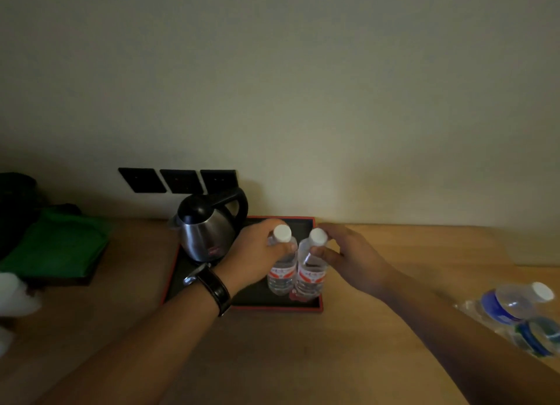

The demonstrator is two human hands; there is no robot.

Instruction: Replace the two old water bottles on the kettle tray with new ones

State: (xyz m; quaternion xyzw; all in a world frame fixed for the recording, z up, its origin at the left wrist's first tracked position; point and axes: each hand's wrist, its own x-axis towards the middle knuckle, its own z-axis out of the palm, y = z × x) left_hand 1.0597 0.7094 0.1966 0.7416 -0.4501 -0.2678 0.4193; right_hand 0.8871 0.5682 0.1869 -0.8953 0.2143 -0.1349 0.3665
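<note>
Two red-labelled bottles (pixel 295 268) stand gripped by the necks, one in your left hand (pixel 257 254), one in your right hand (pixel 348 259); judging by the blue-labelled bottles (pixel 521 316) at four o'clock, lift both off the tray (pixel 272 306).

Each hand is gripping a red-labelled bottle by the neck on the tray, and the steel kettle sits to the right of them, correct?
Not quite. The head view shows the steel kettle with the black handle left of the two red-labelled clear plastic bottles, not right. The left hand and right hand do grip their necks, on the red-rimmed black tray.
</note>
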